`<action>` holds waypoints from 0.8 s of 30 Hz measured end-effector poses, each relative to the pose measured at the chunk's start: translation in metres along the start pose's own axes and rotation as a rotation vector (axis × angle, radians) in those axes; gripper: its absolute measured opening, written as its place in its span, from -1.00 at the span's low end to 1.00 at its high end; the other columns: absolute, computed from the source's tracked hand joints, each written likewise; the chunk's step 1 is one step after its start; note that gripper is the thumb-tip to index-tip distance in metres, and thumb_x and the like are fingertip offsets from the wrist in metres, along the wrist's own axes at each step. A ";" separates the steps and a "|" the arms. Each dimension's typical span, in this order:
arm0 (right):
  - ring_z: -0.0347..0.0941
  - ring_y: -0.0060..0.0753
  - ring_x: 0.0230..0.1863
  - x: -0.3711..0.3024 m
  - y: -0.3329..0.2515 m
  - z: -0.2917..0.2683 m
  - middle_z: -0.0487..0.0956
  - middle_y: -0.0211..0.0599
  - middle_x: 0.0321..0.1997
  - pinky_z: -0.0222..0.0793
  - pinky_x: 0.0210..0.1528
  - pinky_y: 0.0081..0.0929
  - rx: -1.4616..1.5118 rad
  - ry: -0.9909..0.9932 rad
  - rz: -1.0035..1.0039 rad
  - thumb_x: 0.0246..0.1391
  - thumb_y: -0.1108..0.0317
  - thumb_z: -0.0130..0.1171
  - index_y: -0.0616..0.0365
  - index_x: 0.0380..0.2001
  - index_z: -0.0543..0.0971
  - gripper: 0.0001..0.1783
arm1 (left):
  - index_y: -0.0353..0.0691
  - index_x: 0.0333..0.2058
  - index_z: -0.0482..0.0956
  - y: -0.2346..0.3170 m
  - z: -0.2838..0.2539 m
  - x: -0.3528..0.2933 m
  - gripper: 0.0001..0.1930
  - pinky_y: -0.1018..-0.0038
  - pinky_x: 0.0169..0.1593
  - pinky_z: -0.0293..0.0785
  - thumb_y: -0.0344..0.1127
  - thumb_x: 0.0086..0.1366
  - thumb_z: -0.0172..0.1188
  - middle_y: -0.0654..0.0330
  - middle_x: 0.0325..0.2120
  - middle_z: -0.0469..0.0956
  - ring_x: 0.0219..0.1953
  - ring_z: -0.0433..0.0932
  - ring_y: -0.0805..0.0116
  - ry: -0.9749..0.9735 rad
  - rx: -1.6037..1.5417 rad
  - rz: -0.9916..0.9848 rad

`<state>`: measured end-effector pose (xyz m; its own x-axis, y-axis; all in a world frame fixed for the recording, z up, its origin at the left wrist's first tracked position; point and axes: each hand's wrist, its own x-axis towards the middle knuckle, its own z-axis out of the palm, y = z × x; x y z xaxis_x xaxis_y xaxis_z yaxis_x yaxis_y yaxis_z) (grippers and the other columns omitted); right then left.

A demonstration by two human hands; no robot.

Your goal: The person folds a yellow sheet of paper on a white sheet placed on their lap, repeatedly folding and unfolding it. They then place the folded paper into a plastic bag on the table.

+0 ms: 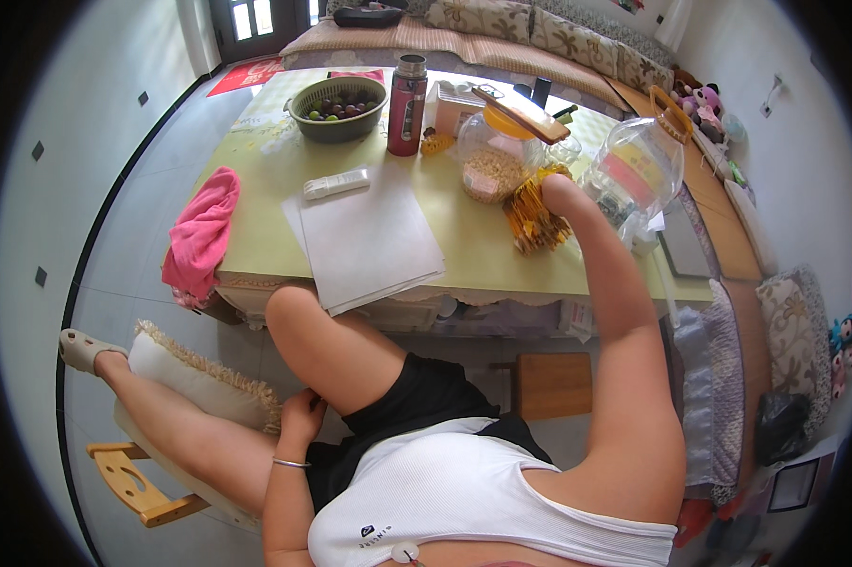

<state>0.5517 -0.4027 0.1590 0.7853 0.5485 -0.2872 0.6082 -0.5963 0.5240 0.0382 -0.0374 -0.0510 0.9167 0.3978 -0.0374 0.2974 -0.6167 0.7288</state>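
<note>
My right arm reaches across the table, and my right hand [559, 195] is against a bunch of shiny gold wrappers [534, 215]; its fingers are hidden, so I cannot tell whether it grips them. My left hand [302, 416] is low beside my thigh, its fingers curled. Something small and dark shows at its fingertips, too unclear to name. Just behind the wrappers stands a clear round jar [491, 170] of pale pieces with a yellow lid. White paper sheets [374, 241] lie left of the wrappers, partly over the table's near edge, with a white packet [336, 183] on top.
On the table [265, 208] are a grey-green basket [298, 121] of grapes, a red flask [406, 118] and a large clear plastic container [639, 165]. A pink cloth [202, 222] drapes over the left corner. A wooden stool [553, 386] stands below the near edge.
</note>
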 end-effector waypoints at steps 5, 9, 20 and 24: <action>0.61 0.05 -0.13 -0.013 0.012 0.002 0.66 0.07 -0.25 0.51 -0.07 -0.21 0.250 0.151 0.120 0.05 0.43 0.07 0.20 -0.41 0.71 -0.78 | -0.28 -0.22 0.67 0.005 -0.004 0.000 -0.79 0.15 -0.22 0.55 -0.34 0.17 0.27 -0.13 -0.37 0.64 -0.30 0.63 -0.13 -0.019 -0.002 0.017; 0.63 0.06 -0.13 -0.046 -0.001 -0.038 0.67 0.07 -0.20 0.54 -0.04 -0.18 0.625 0.250 0.360 0.04 0.44 0.16 0.25 -0.34 0.69 -0.82 | -0.29 -0.23 0.67 0.014 -0.016 -0.002 -0.77 0.15 -0.24 0.55 -0.33 0.16 0.28 -0.14 -0.38 0.64 -0.31 0.64 -0.13 -0.049 -0.001 -0.010; 0.62 -0.01 -0.31 -0.102 -0.077 -0.093 0.65 -0.09 -0.35 0.53 -0.25 -0.18 0.615 0.960 0.130 0.17 0.30 0.18 0.11 -0.31 0.65 -0.85 | -0.37 -0.22 0.67 0.000 -0.025 0.012 -0.76 0.24 -0.24 0.54 -0.35 0.18 0.32 -0.13 -0.43 0.65 -0.36 0.66 -0.04 0.194 -0.065 -0.104; 0.60 -0.06 -0.26 -0.087 -0.133 -0.079 0.66 -0.20 -0.31 0.52 -0.19 -0.21 0.827 0.842 -0.240 0.11 0.28 0.24 0.05 -0.31 0.68 -0.86 | -0.37 -0.24 0.66 0.034 -0.052 0.029 -0.81 0.27 -0.19 0.55 -0.38 0.21 0.29 -0.09 -0.41 0.64 -0.33 0.65 0.01 0.379 0.008 -0.124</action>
<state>0.3930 -0.3246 0.1776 0.5069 0.7242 0.4674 0.8609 -0.4529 -0.2318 0.0611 -0.0121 0.0083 0.7109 0.6910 0.1312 0.4027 -0.5528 0.7296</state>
